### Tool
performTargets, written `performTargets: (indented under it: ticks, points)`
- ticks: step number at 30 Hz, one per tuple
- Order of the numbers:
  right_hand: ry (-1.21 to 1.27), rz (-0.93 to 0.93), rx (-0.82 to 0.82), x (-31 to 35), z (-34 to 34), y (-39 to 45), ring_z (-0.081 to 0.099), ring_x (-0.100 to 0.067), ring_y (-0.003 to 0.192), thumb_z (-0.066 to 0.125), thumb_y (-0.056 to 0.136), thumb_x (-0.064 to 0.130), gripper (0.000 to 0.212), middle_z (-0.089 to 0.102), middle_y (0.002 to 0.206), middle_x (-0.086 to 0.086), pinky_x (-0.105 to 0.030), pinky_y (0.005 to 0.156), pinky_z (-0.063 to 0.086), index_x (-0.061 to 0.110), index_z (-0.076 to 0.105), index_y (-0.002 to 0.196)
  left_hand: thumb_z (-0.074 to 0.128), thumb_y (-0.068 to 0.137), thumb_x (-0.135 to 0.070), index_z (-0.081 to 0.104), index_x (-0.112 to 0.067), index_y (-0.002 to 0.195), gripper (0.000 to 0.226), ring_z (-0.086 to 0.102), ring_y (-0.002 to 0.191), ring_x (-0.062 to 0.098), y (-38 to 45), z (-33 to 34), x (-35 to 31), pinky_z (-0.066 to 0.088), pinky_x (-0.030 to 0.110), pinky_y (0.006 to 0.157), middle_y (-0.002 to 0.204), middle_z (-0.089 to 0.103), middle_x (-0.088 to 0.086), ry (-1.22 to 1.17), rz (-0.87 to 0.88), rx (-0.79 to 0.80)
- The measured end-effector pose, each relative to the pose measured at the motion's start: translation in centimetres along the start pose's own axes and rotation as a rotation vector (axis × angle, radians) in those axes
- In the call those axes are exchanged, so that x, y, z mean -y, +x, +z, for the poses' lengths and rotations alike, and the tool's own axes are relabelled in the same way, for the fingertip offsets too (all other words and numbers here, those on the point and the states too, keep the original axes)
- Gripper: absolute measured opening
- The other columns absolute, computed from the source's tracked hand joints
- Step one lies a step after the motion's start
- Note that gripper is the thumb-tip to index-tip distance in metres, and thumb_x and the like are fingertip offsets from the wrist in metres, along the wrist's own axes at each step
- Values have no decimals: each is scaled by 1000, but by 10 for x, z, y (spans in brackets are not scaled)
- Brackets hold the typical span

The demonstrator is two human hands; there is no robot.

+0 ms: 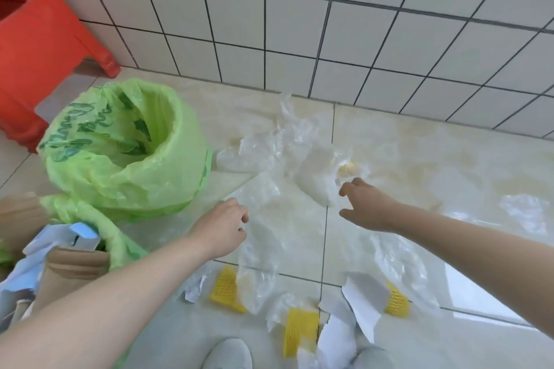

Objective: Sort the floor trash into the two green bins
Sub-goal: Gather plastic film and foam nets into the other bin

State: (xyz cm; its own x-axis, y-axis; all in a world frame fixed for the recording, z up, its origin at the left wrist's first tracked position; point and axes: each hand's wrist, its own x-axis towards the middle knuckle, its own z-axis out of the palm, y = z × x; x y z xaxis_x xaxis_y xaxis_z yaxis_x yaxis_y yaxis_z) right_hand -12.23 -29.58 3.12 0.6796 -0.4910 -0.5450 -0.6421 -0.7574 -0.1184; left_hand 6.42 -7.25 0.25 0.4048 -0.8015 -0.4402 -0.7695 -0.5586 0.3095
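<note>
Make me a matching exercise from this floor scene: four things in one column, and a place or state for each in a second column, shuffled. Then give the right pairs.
Things
1. red stool
2. far green bin
3. near green bin
4. yellow foam nets

Places or states
A. holds paper and cardboard
B. lie on the floor by the shoes, among torn paper
C. stands against the tiled wall, top left
D. lined with a printed bag; no trash visible inside

Pairs: 1-C, 2-D, 3-A, 4-B
</note>
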Motion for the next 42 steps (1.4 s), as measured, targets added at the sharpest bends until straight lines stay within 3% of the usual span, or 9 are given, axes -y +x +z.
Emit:
performTargets:
  ticks: [7, 10, 13, 19, 25, 30, 33, 37, 42]
  points:
    - [-208, 51, -270, -9, 6, 81, 33, -33, 126, 57, 87, 49, 73, 26, 143, -9, -39, 95, 43, 12, 24, 140, 49, 88, -18, 33, -12, 138, 53, 30, 132, 28, 71, 15, -1, 38, 40, 103, 144, 31, 7, 52, -79, 27]
    - [-176, 33, -230, -9, 19, 100, 17, -37, 139, 55, 85, 58, 92, 18, 153, -9, -43, 111, 28, 14, 6, 148, 50, 88, -19, 24, -10, 144, 62, 24, 137, 28, 88, 26, 0, 35, 40, 107, 151, 24, 8, 38, -112, 5]
    - [-199, 40, -112, -4, 46, 103, 10, -38, 143, 47, 84, 65, 97, 28, 151, -9, -53, 116, 9, 17, -5, 150, 50, 90, -24, 8, -14, 150, 74, 19, 141, 30, 90, 45, 3, 31, 40, 110, 155, 18, 7, 56, -121, 66]
    - [-237, 47, -142, 7, 91, 87, 31, -32, 129, 46, 90, 54, 64, 39, 133, -7, -55, 111, 17, 15, 27, 138, 48, 85, -9, 19, -14, 148, 69, 43, 119, 30, 80, 71, 4, 42, 36, 94, 135, 42, 7, 351, 28, -107]
    - [-179, -32, -184, 10, 95, 83, 39, -28, 119, 43, 95, 25, 30, 51, 119, -3, -46, 107, 24, 17, 43, 123, 49, 78, 7, 34, -14, 133, 61, 44, 111, 27, 74, 71, 9, 47, 35, 82, 120, 46, 5, 285, 13, -138]
    - [115, -62, -179, 15, 83, 83, 45, -27, 97, 44, 91, 20, 11, 46, 92, -5, -32, 79, 38, 10, 50, 92, 44, 78, 12, 36, -10, 115, 44, 61, 95, 29, 69, 65, 6, 42, 35, 64, 106, 57, 8, 185, -75, -157]
    - [356, -56, -181, 19, 69, 83, 45, -26, 79, 48, 86, 15, 15, 42, 81, -4, -30, 65, 33, 10, 42, 73, 40, 81, 12, 37, -9, 109, 34, 61, 89, 33, 67, 62, 8, 41, 37, 62, 104, 56, 11, 74, -125, -190]
    - [618, 22, -200, 20, 42, 85, 49, -26, 72, 53, 84, 16, 17, 53, 77, -10, -29, 55, 35, -1, 53, 82, 42, 82, 4, 43, -9, 102, 24, 58, 89, 33, 80, 48, 8, 36, 34, 68, 101, 55, 11, 91, -147, -304]
    - [670, 92, -315, 3, 4, 95, 48, -24, 69, 53, 87, 23, 18, 53, 75, -5, -29, 52, 34, 5, 53, 81, 50, 83, -7, 49, -6, 104, 21, 58, 96, 33, 109, 20, 10, 41, 37, 72, 102, 58, 14, 113, -177, -358]
